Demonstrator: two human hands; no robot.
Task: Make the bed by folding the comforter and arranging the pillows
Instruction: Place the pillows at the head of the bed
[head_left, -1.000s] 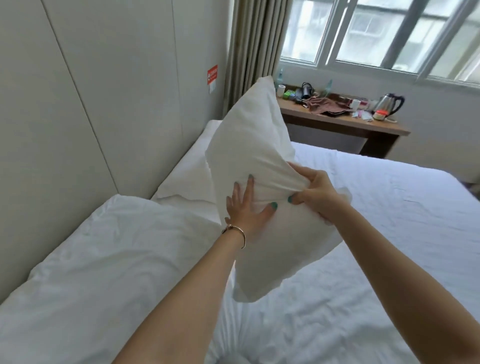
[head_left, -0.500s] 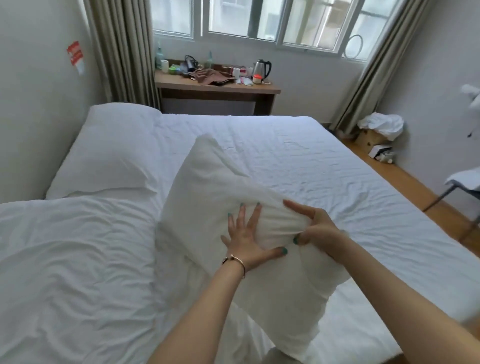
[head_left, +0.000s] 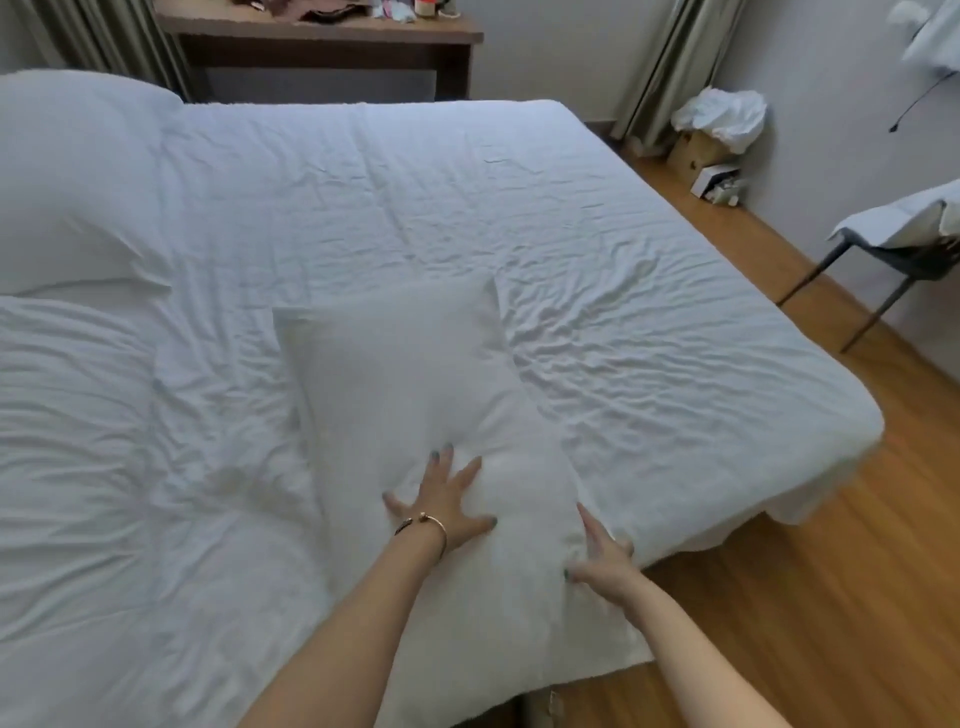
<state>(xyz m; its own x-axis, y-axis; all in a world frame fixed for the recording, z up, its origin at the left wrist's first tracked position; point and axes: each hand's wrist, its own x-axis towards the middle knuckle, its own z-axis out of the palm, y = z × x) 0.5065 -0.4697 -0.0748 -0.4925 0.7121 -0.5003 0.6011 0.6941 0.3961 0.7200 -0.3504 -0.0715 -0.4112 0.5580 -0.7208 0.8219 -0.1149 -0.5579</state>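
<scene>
A white rectangular pillow (head_left: 415, 395) is seen lying flat on the bed (head_left: 597, 249), near the near right corner of the mattress, its long axis running from near to far. The cover is smooth, soft cotton-like cloth, slightly puffed, with creases gathered at the near end.

The left hand (head_left: 441, 506) is laid palm down on the near part of the pillow, fingers spread wide and straight; a thin gold-coloured bangle (head_left: 434, 522) is worn at the wrist. The right hand (head_left: 597, 558) is placed at the pillow's near right edge, fingers extended and loosely spread against the fabric; whether any cloth is pinched cannot be told.

The bed is covered by a white sheet, heavily wrinkled in fine ridges, most densely right of the pillow. A second pillow (head_left: 72, 176), plump and rounded, is noted at the far left. A bulkier crumpled white comforter (head_left: 93, 441) is spread over the near left of the bed.

Beyond the bed, a brown wooden surface (head_left: 322, 31) is seen, cluttered with small items that are too cut off to identify. The floor (head_left: 810, 571) at right is of warm wood-grain boards. A dark chair (head_left: 898, 254) with thin angled legs is draped in white cloth at the far right.
</scene>
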